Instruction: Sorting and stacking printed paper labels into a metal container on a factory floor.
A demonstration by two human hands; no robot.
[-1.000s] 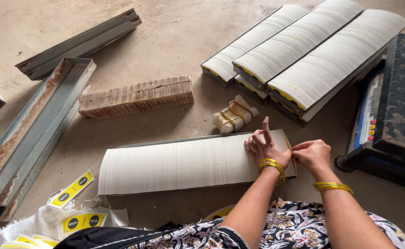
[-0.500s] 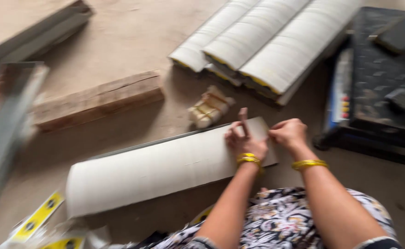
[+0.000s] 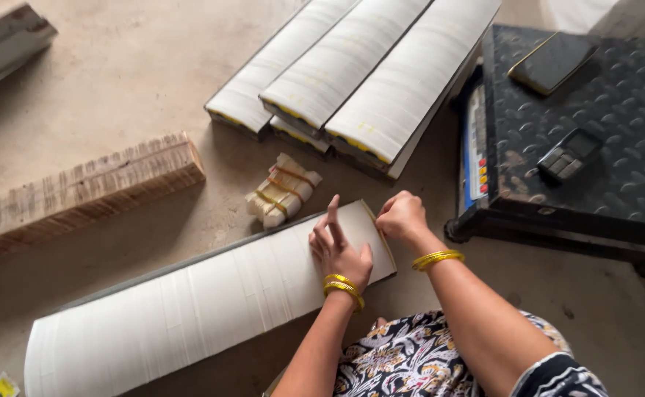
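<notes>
A long white row of stacked paper sheets (image 3: 190,301) lies in a metal channel on the concrete floor in front of me. My left hand (image 3: 337,246) rests flat on the row's right end, fingers spread, forefinger raised. My right hand (image 3: 402,215) is curled at the end face of the row, pinching the outermost sheets. Both wrists carry yellow bangles. Just beyond the hands lies a small bundle of cream cards (image 3: 282,190) tied with rubber bands.
Three more white paper rows (image 3: 352,70) in channels lie at the back. A brown stack of cards (image 3: 80,191) lies left. A black platform scale (image 3: 579,125) stands right, with a phone (image 3: 552,61) and a small remote (image 3: 568,154) on it. My patterned clothing (image 3: 418,356) is below.
The view has shifted right and closer, so the metal channels at the left have left the frame. Both hands stay at the row's right end; the right hand has curled tighter on the end sheets.
</notes>
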